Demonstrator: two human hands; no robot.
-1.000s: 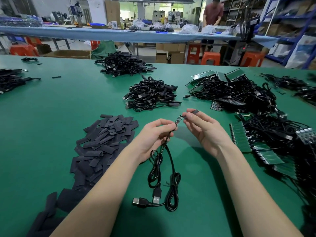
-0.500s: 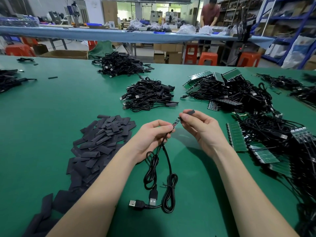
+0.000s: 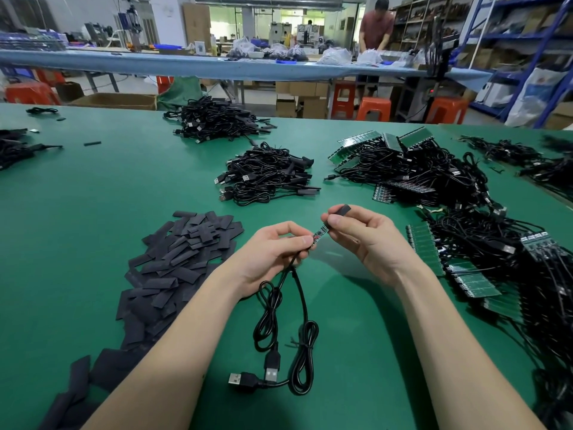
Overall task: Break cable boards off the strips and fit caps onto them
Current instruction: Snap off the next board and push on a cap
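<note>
The left hand pinches a cable board above the green table; the right hand pinches a black cap at the board's tip. Loose caps lie left of the left hand, board strips tangled in cables right of the right hand

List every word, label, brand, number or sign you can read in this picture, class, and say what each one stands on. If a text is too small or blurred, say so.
No text can be read here.
Small cable board between the left hand and right hand: any markings too small to read.
Green board strips: any print too small to read.
Cardboard boxes under the far table: any labels blurred.
White bag by the blue shelving: print blurred.
</note>
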